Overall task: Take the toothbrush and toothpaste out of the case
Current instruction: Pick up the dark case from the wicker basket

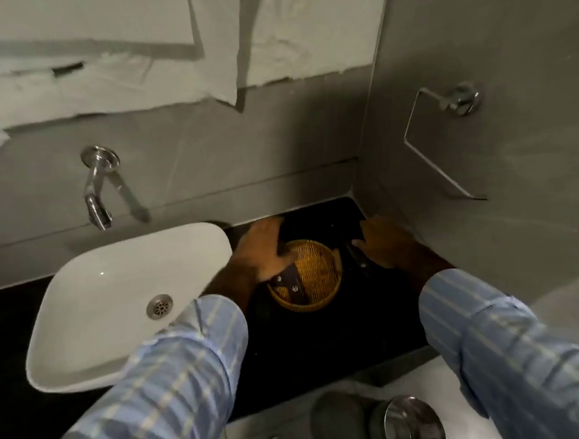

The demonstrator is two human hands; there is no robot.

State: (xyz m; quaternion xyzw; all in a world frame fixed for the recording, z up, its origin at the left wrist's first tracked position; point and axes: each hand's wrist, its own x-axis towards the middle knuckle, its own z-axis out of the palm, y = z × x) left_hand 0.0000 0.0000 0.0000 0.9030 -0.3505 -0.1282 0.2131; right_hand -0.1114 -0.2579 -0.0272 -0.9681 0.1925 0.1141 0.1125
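Note:
A round woven basket [314, 279] stands on the black counter, right of the basin. Two dark flat packets [290, 285] with small white logos lie in its left part. My left hand [261, 252] rests over the basket's left rim, fingers spread and touching the upper packet. A slim dark case [356, 257] lies just right of the basket, hard to make out against the counter. My right hand [387, 243] is at its far end with fingers curled on it. No toothbrush or toothpaste can be seen.
A white basin [115, 300] with a metal drain sits to the left, under a wall tap [95, 188]. The grey side wall with a chrome towel ring [446, 129] stands close on the right. A steel bin lid [410, 423] is on the floor below the counter edge [360, 368].

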